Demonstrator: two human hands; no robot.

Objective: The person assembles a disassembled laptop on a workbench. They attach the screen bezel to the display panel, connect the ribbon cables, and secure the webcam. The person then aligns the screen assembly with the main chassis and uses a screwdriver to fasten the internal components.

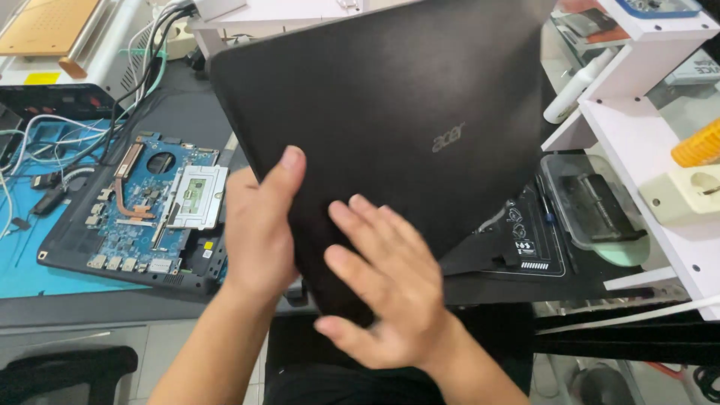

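Observation:
A large black laptop lid panel (pixel 390 105) is held tilted up over the workbench, filling the middle of the view. My left hand (pixel 259 225) grips its lower left edge, thumb on the outer face. My right hand (pixel 390 285) lies flat against the lower part of the panel with fingers spread. Behind and left of the panel, an opened laptop base (pixel 135 217) shows a blue circuit board with a copper heat pipe and a metal-framed square part.
A blue mat (pixel 30 262) covers the left bench with cables (pixel 67 135) and a grey machine at the back. A white shelf unit (pixel 645 135) stands at right with a white socket block (pixel 682 191), above a clear lidded box (pixel 592 206). A black mat lies under the panel.

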